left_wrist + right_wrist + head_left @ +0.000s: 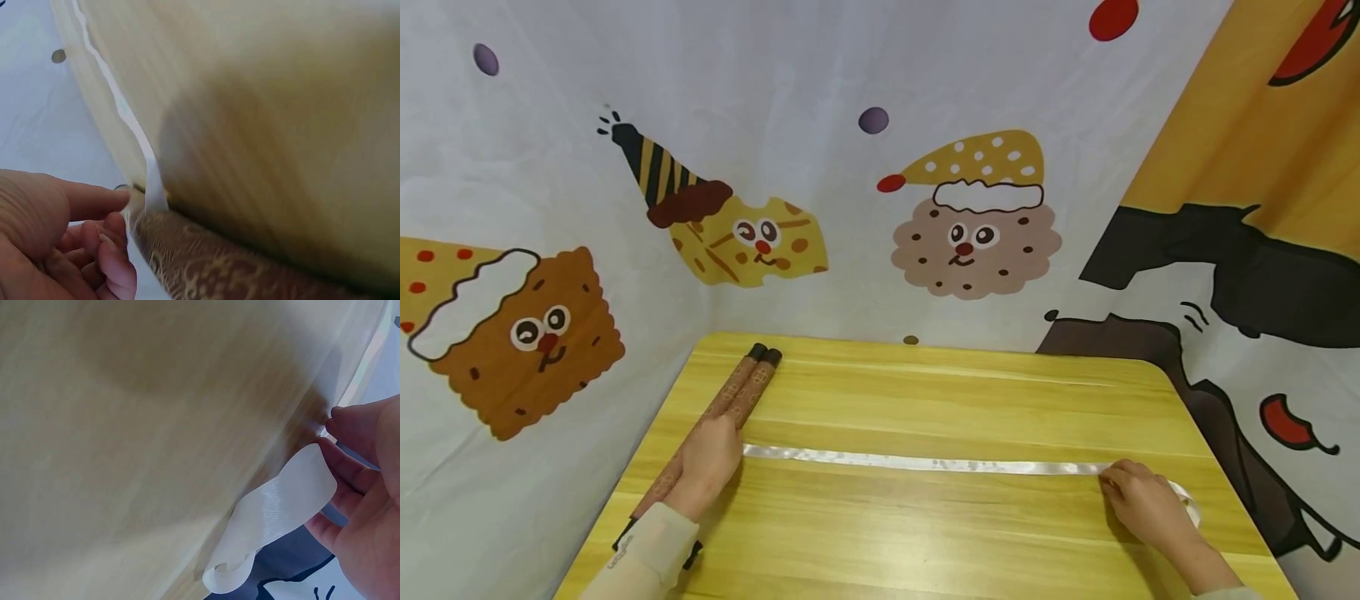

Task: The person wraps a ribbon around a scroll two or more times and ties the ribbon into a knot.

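Note:
Two brown patterned rods (752,387) with black ends lie side by side, slanting along the table's left side. My left hand (711,458) is over them; in the left wrist view its bent fingers (115,262) are against a rod's side, and whether they grip it is unclear. A flat white ribbon (917,462) runs across the table, one end meeting a rod (206,256) by that hand. At the right, my right hand (1150,504) pinches the ribbon between thumb and fingertips. Its loose tail (269,512) curls past those fingers.
The yellow wood-grain table (925,542) has rounded far corners. A white cloth (805,83) with cartoon biscuit and cheese prints hangs behind and at the left. Orange and dark printed cloth (1285,275) covers the right side.

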{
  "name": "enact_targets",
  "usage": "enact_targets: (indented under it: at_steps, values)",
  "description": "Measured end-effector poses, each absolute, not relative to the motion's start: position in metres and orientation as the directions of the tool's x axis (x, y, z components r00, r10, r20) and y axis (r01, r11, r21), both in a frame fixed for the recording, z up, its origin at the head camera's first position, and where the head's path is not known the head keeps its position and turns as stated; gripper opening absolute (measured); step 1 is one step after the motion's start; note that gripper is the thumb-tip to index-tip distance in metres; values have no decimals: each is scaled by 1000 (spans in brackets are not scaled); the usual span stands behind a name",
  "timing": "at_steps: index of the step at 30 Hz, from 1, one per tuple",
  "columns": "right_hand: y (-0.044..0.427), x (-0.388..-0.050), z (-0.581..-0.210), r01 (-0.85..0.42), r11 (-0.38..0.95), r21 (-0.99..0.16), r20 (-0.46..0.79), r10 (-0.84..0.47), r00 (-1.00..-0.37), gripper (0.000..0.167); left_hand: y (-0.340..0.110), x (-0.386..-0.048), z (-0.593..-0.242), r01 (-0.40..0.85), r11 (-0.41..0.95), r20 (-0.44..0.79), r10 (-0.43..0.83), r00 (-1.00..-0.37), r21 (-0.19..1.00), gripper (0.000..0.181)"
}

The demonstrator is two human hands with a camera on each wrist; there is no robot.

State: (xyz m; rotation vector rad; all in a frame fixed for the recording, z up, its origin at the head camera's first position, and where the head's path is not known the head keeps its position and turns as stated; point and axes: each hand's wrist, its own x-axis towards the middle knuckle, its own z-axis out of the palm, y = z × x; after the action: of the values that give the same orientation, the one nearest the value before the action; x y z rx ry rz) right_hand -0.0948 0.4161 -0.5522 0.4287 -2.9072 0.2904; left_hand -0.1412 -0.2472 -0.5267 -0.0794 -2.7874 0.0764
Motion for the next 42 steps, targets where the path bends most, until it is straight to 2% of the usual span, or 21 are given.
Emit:
enact_targets:
  at_steps: [1, 2, 3, 4, 8, 14, 18, 22, 26, 38, 42]
  values:
    - [416, -95, -552, -302, 939, -166, 211, -266, -941, 14, -249, -145, -526, 58, 997, 347, 70, -935, -44, 32]
    - [417, -95, -552, -304, 938, -168, 208, -268, -941, 15, -250, -147, -524, 110, 972, 341, 34, -940, 205, 24]
    - [417, -96, -552, -306, 937, -167, 209, -270, -940, 15, -252, -150, -523, 134, 925, 348, 2, -937, 356, 18]
    - [418, -96, -552, -309, 937, -166, 208, -273, -939, 16, -254, -154, -522, 129, 919, 331, -2, -944, 373, 26]
    - [418, -96, -552, -303, 939, -160, 197, -270, -942, 17, -259, -167, -518, 104, 926, 282, -3, -959, 364, 52]
    - [417, -95, -552, -289, 945, -154, 196, -258, -946, 18, -266, -177, -514, -27, 936, 62, -52, -997, 350, 68]
    - [417, -95, -552, -284, 946, -159, 185, -254, -949, 18, -268, -184, -513, -88, 932, -77, -65, -995, 353, 84]
    - [418, -95, -553, -270, 949, -163, 159, -244, -957, 18, -271, -190, -514, -129, 928, -158, -77, -984, 349, 95]
    - [417, -95, -552, -273, 949, -160, 169, -246, -954, 17, -274, -194, -515, -151, 927, -200, -86, -976, 343, 93]
    - [415, -94, -553, -280, 946, -165, 202, -246, -948, 14, -289, -198, -508, -168, 907, -245, -75, -967, 386, 65]
    - [415, -94, -555, -285, 947, -149, 225, -248, -942, 16, -292, -198, -507, -175, 903, -250, -78, -965, 392, 64]
